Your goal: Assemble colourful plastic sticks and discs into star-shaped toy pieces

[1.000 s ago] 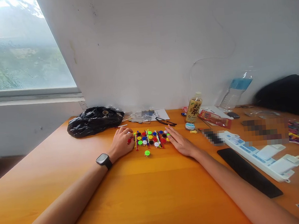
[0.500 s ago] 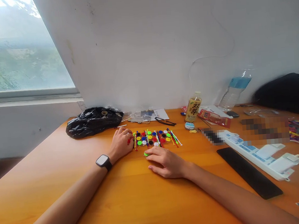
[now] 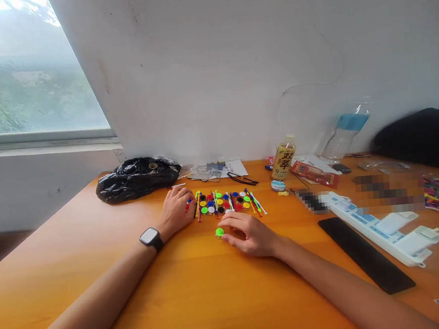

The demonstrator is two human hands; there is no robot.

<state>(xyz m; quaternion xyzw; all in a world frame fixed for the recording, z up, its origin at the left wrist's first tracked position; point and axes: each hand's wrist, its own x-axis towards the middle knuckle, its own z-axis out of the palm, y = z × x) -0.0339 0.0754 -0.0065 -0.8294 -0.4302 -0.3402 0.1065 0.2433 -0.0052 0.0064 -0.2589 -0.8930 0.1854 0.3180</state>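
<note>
My left hand (image 3: 176, 209), with a dark watch (image 3: 150, 237) on its wrist, rests curled on the table at the left end of the thin coloured plastic sticks (image 3: 198, 206). Red and blue bits show at its fingers; what they belong to is partly hidden. My right hand (image 3: 250, 234) is nearer to me, thumb and fingers apart. Just off its thumb tip sits a small bright green round plastic piece (image 3: 219, 232) on the table. Beyond it lie several round coloured pieces (image 3: 220, 202) in groups, with sticks between the groups.
A black plastic bag (image 3: 139, 178) lies at the back left. At the back right stand a drink bottle (image 3: 283, 158) and a larger clear bottle (image 3: 344, 137). A white power strip (image 3: 374, 228) and a black flat bar (image 3: 365, 254) lie to the right.
My right hand has drawn back slightly to the right and its fingers have parted from the green piece, which now shows fully. My left hand has barely moved.
</note>
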